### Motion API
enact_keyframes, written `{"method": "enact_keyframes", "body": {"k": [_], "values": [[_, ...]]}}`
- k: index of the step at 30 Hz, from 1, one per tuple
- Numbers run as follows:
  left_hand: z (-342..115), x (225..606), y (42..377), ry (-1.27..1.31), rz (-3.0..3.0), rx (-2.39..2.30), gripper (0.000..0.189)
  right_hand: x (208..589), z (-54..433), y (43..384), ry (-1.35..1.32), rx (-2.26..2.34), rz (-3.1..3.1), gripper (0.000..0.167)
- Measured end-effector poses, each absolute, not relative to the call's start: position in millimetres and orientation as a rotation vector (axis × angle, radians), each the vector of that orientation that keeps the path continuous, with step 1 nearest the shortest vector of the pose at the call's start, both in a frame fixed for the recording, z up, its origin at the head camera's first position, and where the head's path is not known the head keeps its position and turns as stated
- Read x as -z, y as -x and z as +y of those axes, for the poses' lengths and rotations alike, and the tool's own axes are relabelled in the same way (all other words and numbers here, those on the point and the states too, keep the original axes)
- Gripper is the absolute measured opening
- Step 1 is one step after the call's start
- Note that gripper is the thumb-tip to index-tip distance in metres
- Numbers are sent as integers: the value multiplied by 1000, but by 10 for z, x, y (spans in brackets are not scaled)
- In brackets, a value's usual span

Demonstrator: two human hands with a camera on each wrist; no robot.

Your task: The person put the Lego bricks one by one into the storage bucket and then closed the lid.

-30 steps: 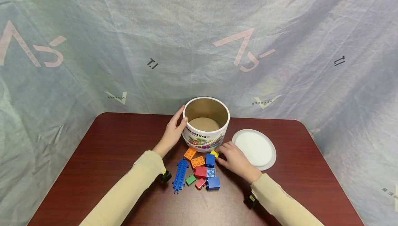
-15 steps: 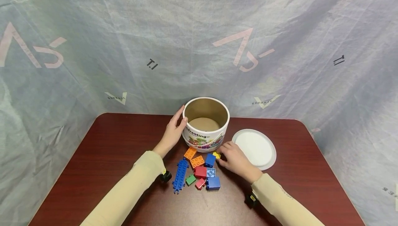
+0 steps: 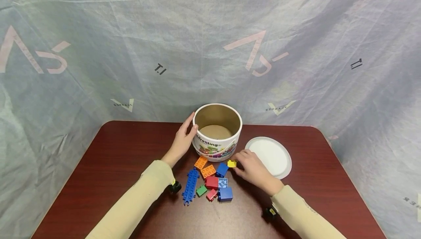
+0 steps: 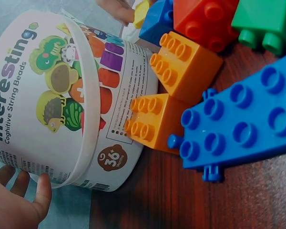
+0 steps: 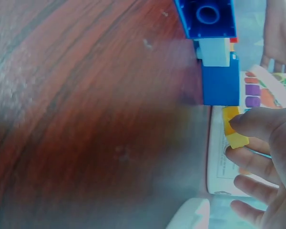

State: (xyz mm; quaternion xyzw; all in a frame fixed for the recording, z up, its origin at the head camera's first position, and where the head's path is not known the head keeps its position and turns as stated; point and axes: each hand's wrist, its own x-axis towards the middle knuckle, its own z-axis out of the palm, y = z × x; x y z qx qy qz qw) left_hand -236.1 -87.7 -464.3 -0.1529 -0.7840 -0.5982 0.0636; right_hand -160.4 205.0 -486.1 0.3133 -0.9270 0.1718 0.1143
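My left hand (image 3: 182, 139) lies against the left side of the white bucket (image 3: 217, 147), thumb near its rim and fingers straight along the wall. My right hand (image 3: 252, 167) pinches a small yellow brick (image 5: 231, 126) between thumb and index finger, just in front of the bucket's right side; its other fingers are apart. Left of the yellow brick is a blue brick (image 3: 222, 170), turned at an angle. Two orange bricks (image 4: 186, 64) lie by the bucket's base, and a long blue studded base piece (image 4: 243, 114) is nearest the left hand's wrist.
A red brick (image 3: 212, 182), a light-blue patterned brick (image 3: 223, 183), a green brick (image 3: 201, 190), a small red brick (image 3: 212, 195) and another blue brick (image 3: 225, 194) lie close together. A white round lid (image 3: 271, 156) lies right of the bucket. A grey curtain (image 3: 197, 49) hangs behind the table.
My right hand has moved slightly right with the yellow brick, away from the bucket's front. The blue brick beside it has turned at an angle. My left hand stays at the bucket.
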Motion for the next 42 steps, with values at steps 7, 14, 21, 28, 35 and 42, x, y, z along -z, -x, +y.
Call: {"method": "enact_keyframes", "body": {"k": [7, 14, 21, 28, 35, 42], "values": [[-866, 4641, 2366, 469, -2376, 1805, 60, 4748, 2111, 1545, -924, -496, -2684, 25], [-856, 4652, 2384, 465, -2377, 1804, 59, 4579, 2155, 1454, -938, -471, -2666, 25], [-853, 4575, 2323, 459, -2381, 1818, 59, 4290, 2151, 1402, -986, -435, -2617, 26], [-879, 4685, 2362, 463, -2420, 1786, 59, 3844, 2159, 1425, -1035, -441, -2593, 26], [-888, 4658, 2351, 422, -2398, 1767, 60, 3394, 2256, 1659, -1070, -543, -2607, 24], [-882, 4650, 2348, 405, -2417, 1766, 59, 3151, 2265, 1912, -1029, -680, -2658, 21]]}}
